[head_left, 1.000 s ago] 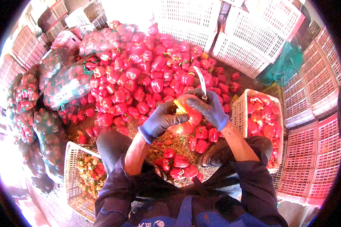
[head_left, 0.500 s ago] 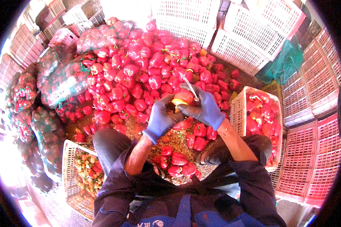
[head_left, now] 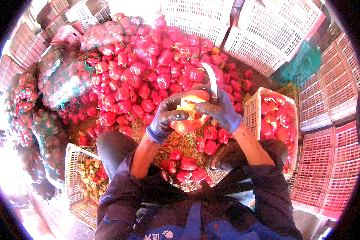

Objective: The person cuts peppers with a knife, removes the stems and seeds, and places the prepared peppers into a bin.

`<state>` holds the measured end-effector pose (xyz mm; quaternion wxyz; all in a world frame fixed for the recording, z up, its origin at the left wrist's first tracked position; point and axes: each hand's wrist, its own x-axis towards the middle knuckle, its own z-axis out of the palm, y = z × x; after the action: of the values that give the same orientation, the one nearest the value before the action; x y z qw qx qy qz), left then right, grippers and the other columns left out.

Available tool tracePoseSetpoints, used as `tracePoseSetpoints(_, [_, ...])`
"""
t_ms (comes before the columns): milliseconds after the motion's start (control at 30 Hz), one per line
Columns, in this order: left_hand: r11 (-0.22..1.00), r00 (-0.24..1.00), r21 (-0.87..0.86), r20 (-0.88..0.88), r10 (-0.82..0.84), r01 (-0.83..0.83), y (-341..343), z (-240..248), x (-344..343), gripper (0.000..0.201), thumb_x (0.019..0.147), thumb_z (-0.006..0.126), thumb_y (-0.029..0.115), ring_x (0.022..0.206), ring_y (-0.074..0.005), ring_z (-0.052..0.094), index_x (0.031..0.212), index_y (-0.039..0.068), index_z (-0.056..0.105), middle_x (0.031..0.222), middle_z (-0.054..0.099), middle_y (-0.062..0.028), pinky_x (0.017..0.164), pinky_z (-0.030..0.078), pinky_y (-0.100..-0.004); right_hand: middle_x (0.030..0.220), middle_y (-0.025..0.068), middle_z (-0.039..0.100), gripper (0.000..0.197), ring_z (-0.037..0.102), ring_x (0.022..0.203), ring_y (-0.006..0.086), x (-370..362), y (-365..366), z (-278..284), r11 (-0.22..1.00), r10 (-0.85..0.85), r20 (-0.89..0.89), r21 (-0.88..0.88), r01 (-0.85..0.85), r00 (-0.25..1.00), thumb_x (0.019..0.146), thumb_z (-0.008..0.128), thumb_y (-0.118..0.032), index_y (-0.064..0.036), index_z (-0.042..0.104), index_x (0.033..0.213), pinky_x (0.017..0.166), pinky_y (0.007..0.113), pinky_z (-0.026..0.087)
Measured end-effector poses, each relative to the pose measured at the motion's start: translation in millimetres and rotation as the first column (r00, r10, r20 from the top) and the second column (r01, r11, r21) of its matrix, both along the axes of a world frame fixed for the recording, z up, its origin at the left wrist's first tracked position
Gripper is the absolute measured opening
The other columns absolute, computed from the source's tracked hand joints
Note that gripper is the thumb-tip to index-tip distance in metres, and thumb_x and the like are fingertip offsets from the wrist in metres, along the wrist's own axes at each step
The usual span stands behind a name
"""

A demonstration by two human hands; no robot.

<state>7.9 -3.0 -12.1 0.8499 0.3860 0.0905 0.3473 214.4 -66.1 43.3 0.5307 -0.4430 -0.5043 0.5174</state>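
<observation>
Pepper [head_left: 196, 96], one, red to orange: held between both gloved hands, above the floor [head_left: 190, 150], short of the near edge of the heap [head_left: 163, 80]
Change, against half a second ago: turned from a tilted, half-hidden pose to one with the pale core [head_left: 185, 105] facing up and the flesh spread wider
Bearing on the work: cutting apparently well under way, core exposed; whether still attached or already loosened, cannot tell
Left hand [head_left: 163, 119]: fingers curled round the pepper's left side, thumb laid across its front, pinching flesh or core; exact contact too blurred to tell
Right hand [head_left: 223, 111]: thumb pressed in toward the core, other fingers bent around the knife and the pepper's far side, tips hidden
Knife [head_left: 211, 77], one, curved pale blade: now more upright above the right hand, formerly leaning left over the heap; edge clear of the pepper, so apparently a pause in slicing, with thumbs at work instead
Left crate [head_left: 73, 172]: beside the left knee, upper right corner nearest it; yellowish scraps [head_left: 93, 178] inside, no visible change
Right crate [head_left: 252, 114]: near the right knee, left edge toward the heap; peppers [head_left: 282, 120] inside, likewise unchanged
Loose peppers [head_left: 188, 163]: small cluster on the floor between the legs, apart from the heap
</observation>
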Motion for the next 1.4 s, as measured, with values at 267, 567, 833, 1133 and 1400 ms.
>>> tracePoseSetpoints(267, [0.996,0.995,-0.021,-0.034,-0.09,0.089,-3,0,-2,0.065,0.079,0.085,0.017,0.111,-0.022,0.069,0.136,-0.001,0.059,0.125,0.07,-0.0105,0.101,0.053,-0.0385,0.109,0.0054,0.072,0.051,0.069,0.098,0.0143,3,2,-19,0.999,0.004,0.062,-0.045,-0.001,0.998,0.078,0.084,-0.016,0.0011,0.066,0.122,0.087,0.032,0.058])
tracePoseSetpoints(567, [0.956,0.883,0.281,-0.421,0.207,-0.09,-5,-18,11,0.044,0.089,0.082,0.016,0.1,-0.0139,0.067,0.125,-0.001,0.063,0.112,0.07,-0.0053,0.089,0.055,-0.0294,0.1,0.0157,0.074,0.051,0.074,0.097,0.0221,5,3,-22,0.951,-0.272,0.536,0.276,0.139,0.8,0.072,0.084,-0.019,-0.0015,0.066,0.117,0.087,0.036,0.057])
tracePoseSetpoints(833, [0.97,0.941,0.204,-0.282,0.186,-0.131,-7,-24,7,0.035,0.091,0.08,0.016,0.093,-0.0111,0.066,0.121,0.003,0.067,0.107,0.072,-0.0023,0.084,0.054,-0.0288,0.105,0.0115,0.074,0.056,0.072,0.097,0.0196,8,10,-29,0.974,-0.197,0.436,0.192,0.124,0.878,0.071,0.086,-0.018,0.0004,0.065,0.119,0.087,0.035,0.057])
tracePoseSetpoints(1133, [0.999,0.985,0.028,-0.168,0.03,-0.026,1,-28,-4,0.045,0.091,0.08,0.021,0.104,-0.0169,0.069,0.128,0.003,0.063,0.115,0.071,-0.0051,0.094,0.056,-0.0343,0.107,0.0101,0.074,0.056,0.071,0.096,0.0175,0,7,-18,0.99,-0.14,0.298,0.03,0.138,0.944,0.074,0.085,-0.02,0.0002,0.064,0.122,0.088,0.034,0.057])
tracePoseSetpoints(1400, [0.818,0.75,0.41,-0.363,0.553,-0.404,-16,-29,34,0.03,0.095,0.075,0.011,0.085,-0.0132,0.069,0.122,0.001,0.067,0.099,0.073,-0.0053,0.07,0.058,-0.0282,0.1,0.0158,0.074,0.051,0.073,0.095,0.0248,1,13,-50,0.893,-0.447,0.462,0.279,0.353,0.766,0.07,0.084,-0.022,-0.0022,0.066,0.113,0.086,0.038,0.057])
